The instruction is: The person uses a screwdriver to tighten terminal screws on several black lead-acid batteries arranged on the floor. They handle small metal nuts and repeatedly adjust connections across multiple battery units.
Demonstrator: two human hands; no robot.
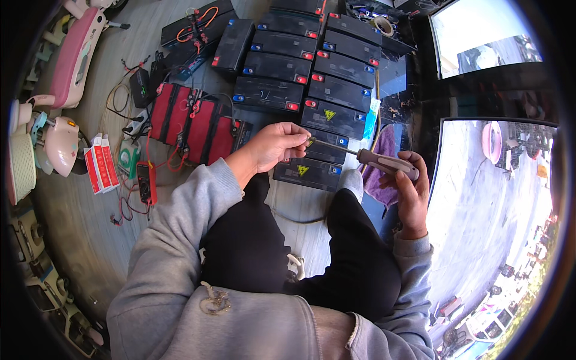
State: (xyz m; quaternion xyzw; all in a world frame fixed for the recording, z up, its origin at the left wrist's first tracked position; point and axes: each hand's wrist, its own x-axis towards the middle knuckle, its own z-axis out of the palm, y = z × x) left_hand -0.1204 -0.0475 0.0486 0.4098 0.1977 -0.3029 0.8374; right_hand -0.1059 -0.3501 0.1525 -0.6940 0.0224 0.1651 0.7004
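Observation:
My right hand [409, 195] grips the brownish handle of a screwdriver [379, 162] held sideways over the batteries, its shaft pointing left. My left hand [279, 144] pinches a small piece [308, 137] at the screwdriver's tip, too small to name. Beneath both hands, black batteries [270, 89] with red and blue terminals stand in two columns, the front ones [321, 175] bearing yellow warning triangles. To the left of my left hand lie red-and-black battery packs [165, 117] with wires and clips attached.
A multimeter [144, 183] and red-and-white boxes [101, 168] lie at left, beside wires. Pink and white scooters [75, 60] line the left edge. A purple cloth [378, 189] lies behind my right hand. Glass panes [480, 240] stand at right. My legs [354, 252] are on the floor [102, 252].

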